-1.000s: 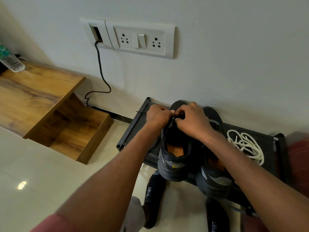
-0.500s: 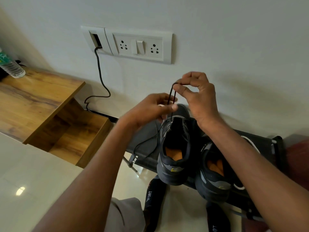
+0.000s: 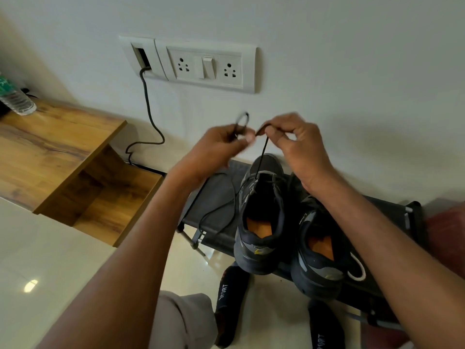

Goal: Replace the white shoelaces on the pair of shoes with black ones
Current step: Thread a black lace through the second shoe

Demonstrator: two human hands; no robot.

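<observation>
Both hands, left hand [image 3: 221, 143] and right hand [image 3: 292, 137], pinched the black lace [image 3: 261, 157] above the left shoe [image 3: 261, 217], drawing it taut for threading.

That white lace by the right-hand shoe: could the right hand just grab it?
Probably yes, but not straight away: the right hand is pinching the black lace. The white lace lies exposed on the rack beside the right shoe.

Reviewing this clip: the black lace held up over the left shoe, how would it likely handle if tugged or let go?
Probably floppy: the black lace loops above the left hand and trails slack across the rack. It seems light, since the right hand lifts it with a fingertip pinch. A tug would likely draw it taut from the left shoe.
</observation>
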